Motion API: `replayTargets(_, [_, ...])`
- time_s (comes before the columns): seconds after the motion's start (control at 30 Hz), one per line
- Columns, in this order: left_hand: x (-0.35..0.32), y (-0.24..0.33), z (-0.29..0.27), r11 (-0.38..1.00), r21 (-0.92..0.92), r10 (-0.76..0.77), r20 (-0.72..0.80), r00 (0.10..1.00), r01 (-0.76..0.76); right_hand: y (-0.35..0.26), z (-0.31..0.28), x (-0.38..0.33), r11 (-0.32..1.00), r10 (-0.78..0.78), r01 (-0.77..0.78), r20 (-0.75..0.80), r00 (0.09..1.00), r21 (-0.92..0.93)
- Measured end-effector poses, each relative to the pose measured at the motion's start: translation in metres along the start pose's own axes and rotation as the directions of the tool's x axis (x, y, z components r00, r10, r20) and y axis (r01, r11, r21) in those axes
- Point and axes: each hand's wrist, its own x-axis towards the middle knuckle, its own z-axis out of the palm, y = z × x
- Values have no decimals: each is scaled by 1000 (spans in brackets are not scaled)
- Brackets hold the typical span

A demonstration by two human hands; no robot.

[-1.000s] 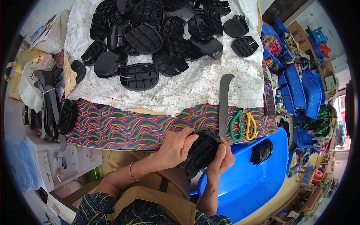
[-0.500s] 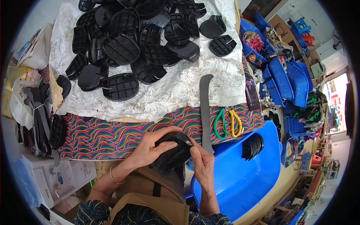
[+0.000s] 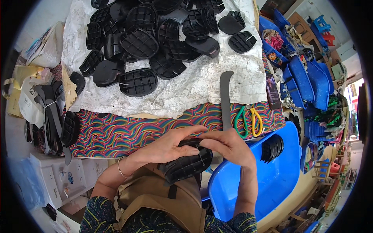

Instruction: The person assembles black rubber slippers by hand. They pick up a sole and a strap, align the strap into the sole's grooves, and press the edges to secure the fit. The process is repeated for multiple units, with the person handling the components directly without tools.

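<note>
Over the table's near edge, my left hand [image 3: 167,147] and my right hand [image 3: 231,146] are both closed on one black ribbed plastic sole piece [image 3: 189,167]. It is tilted, with its gridded face partly toward me. My left thumb presses along its upper rim; my right thumb and fingers pinch that rim at its right end. The fingers hide part of the rim. Just beyond my right hand lies a curved dark grey strip [image 3: 225,97]. Farther off, several similar black sole pieces [image 3: 139,42] are heaped on a white, stained sheet [image 3: 186,91].
Green-handled [image 3: 239,122] and yellow-handled cutting tools [image 3: 256,121] lie near a phone [image 3: 273,92] at the table's right. A blue tub [image 3: 252,182] below holds stacked black pieces [image 3: 272,148]. At left are a tied bundle of dark strips [image 3: 49,116] and a white drawer unit [image 3: 58,182].
My right hand has moved up and over the sole piece's rim, its wrist now bent inward. The sole piece has turned and shifted right. The whole view has shifted slightly.
</note>
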Motion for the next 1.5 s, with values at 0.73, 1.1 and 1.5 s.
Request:
replayTargets(0.73, [-3,4,2,891,-440,-227,-212,951,115,25,119,2,980,81,97,-788,610,176])
replayTargets(1.1, [-3,2,-1,937,-350,-107,-255,961,12,15,65,-16,996,42,5,-525,850,89])
replayTargets(1.5, [3,19,-2,872,485,191,-233,953,-56,17,63,2,967,-235,124,-589,773,-223])
